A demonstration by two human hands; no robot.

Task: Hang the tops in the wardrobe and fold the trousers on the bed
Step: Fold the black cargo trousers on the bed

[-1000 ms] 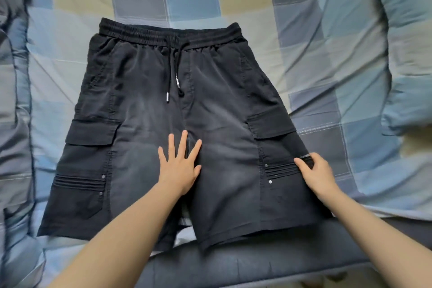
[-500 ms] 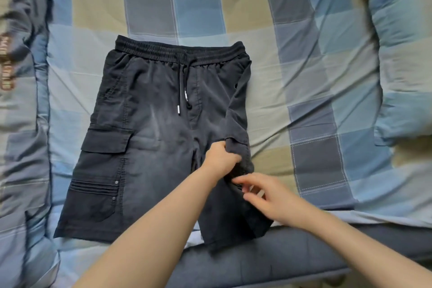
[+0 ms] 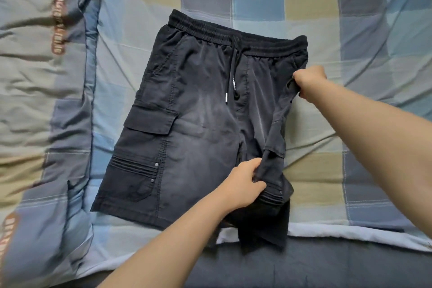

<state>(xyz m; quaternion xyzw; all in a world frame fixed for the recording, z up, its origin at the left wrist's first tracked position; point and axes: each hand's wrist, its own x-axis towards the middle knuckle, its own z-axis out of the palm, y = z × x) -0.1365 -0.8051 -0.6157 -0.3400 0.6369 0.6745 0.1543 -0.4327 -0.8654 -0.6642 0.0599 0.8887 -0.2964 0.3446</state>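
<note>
Faded black cargo shorts (image 3: 201, 124) flat on checked blue-and-tan quilt (image 3: 327, 18) | waistband far, hems near, right edge doubled inward | left hand (image 3: 243, 184) pinches lower fold | right hand (image 3: 308, 82) grips upper fold.

Both forearms run off the frame at 5 o'clock. The orange lettering (image 3: 58, 28) on the quilt (image 3: 35, 100) at 9 o'clock is unreadable (motion blur). The right hand (image 3: 309, 82) hides its own fingers.
</note>
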